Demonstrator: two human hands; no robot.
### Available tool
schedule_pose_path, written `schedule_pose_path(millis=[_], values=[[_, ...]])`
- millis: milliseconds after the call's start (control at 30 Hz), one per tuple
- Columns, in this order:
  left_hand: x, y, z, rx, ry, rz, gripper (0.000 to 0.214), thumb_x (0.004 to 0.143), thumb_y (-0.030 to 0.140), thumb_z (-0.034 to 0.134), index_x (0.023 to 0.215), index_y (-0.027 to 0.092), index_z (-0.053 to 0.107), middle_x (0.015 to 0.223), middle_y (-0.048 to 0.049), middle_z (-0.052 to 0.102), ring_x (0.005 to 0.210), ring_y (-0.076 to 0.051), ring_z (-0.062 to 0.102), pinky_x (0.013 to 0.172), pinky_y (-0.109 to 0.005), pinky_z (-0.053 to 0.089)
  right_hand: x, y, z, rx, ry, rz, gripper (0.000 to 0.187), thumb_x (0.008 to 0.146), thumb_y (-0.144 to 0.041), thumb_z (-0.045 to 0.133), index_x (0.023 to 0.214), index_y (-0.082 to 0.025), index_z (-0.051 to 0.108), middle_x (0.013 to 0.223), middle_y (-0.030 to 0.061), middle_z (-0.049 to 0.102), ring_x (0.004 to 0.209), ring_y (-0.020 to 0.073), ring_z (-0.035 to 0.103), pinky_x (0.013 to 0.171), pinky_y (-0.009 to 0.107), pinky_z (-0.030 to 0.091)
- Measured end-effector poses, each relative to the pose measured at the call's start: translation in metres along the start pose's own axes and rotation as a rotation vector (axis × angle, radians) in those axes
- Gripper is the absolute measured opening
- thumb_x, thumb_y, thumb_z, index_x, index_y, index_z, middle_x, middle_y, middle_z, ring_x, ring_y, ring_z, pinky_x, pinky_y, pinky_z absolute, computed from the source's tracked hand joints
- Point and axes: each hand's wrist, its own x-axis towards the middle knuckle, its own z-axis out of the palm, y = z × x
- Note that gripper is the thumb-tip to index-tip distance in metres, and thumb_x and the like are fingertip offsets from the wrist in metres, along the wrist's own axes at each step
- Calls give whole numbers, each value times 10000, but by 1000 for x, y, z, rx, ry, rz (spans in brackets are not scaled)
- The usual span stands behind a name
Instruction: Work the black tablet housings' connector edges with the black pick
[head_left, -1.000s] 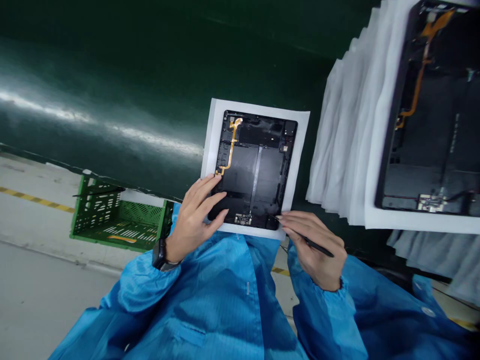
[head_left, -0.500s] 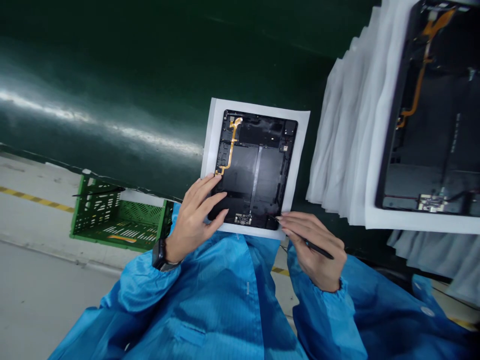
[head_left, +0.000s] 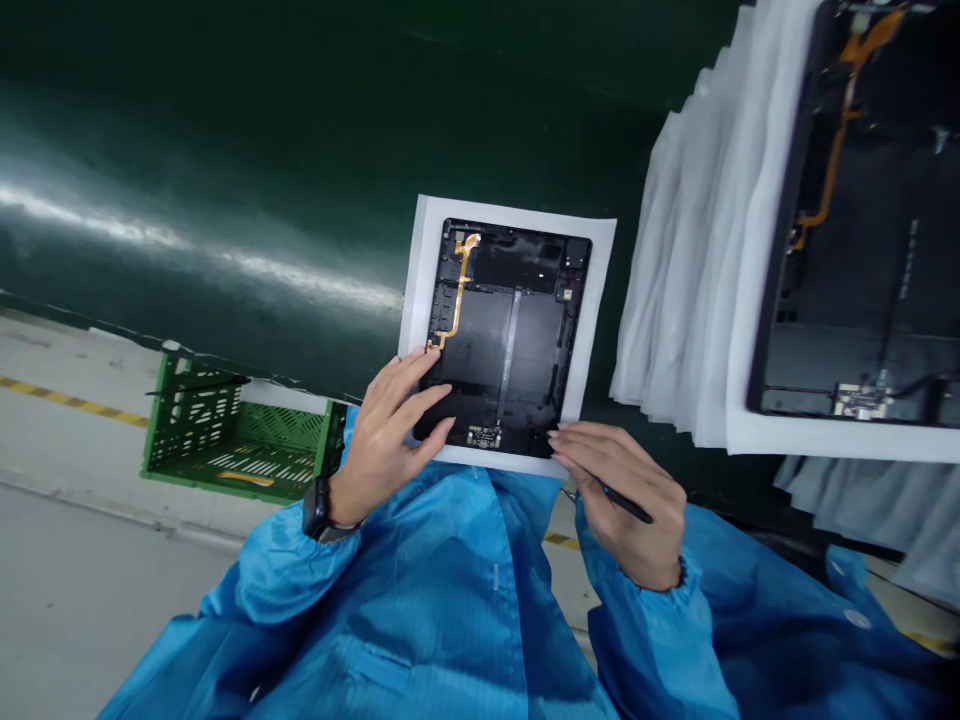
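Note:
A black tablet rear housing [head_left: 499,335] lies on a white sheet [head_left: 596,320], with an orange flex cable [head_left: 459,290] along its left side and a small circuit board [head_left: 484,436] at its lower edge. My left hand [head_left: 386,440] rests spread on the housing's lower left part, holding nothing. A black watch [head_left: 316,510] sits on that wrist. My right hand [head_left: 626,535] holds a slim black pen-like tool [head_left: 628,505] at the housing's lower right corner. Its tip is hidden behind my fingers.
A stack of white foam sheets [head_left: 667,280] stands right of the housing, with a second black housing [head_left: 847,270] on top. A green plastic crate [head_left: 161,420] with a black tool across it sits at the left. A dark green belt surface [head_left: 187,150] fills the top.
The whole view has shifted slightly left and up. My right hand has turned a little, and less of the black tool shows past it. My left hand stays on the housing.

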Motion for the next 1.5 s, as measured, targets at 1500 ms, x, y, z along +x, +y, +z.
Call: schedule_pose_path(millis=[1500], values=[[-1,-2,0,-3,12,25,357,919,175,691,1265,214,608,1496,-161,568,1429,-300,521,1173,-572,452,4,1,2,53,67,36,418,828,14,742,1136,-264,785,1038,47,810,1026,307,760,836,504,653]])
